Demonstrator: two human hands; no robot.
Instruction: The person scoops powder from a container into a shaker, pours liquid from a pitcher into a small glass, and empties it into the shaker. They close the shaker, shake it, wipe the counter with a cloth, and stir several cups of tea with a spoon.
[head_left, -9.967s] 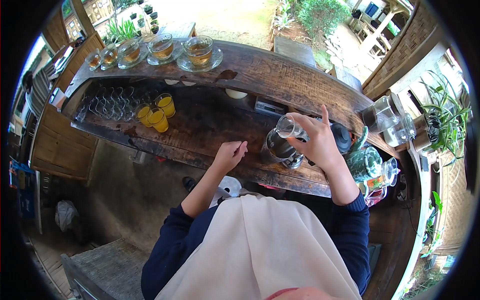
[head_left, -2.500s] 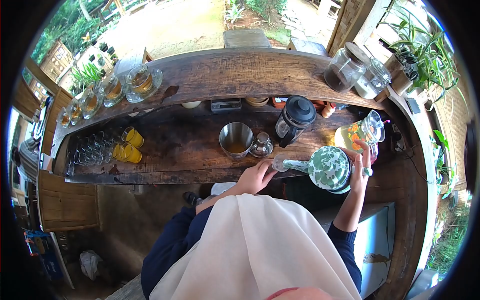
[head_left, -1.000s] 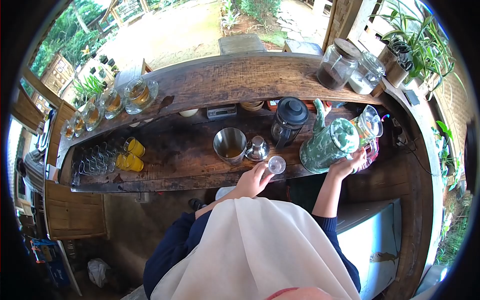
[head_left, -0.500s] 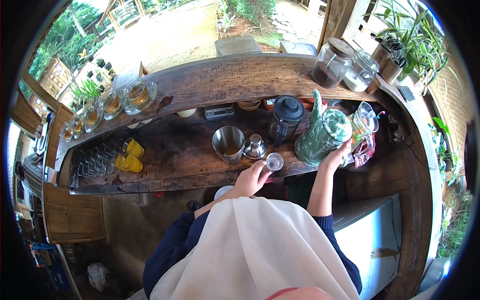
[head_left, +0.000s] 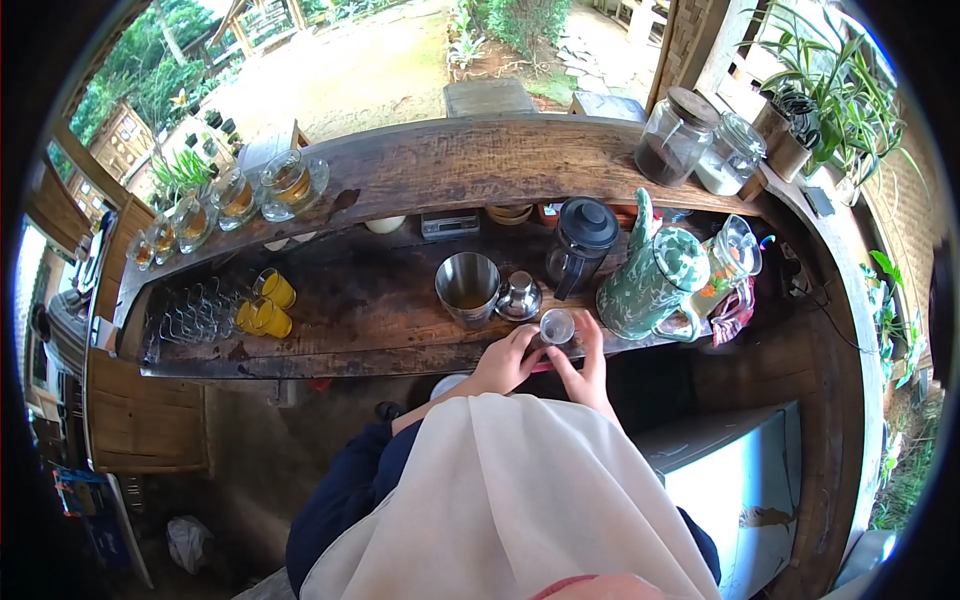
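Right hand [head_left: 585,370] quitting green enamel kettle [head_left: 655,285], now standing right of fingers; left hand [head_left: 505,362] fingers gripping small glass [head_left: 556,327], right fingers outstretched, touching it.

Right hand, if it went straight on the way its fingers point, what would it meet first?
The small glass, just ahead of the right hand, whose fingers seem to touch it. Behind it stands the black coffee press; depth is unclear.
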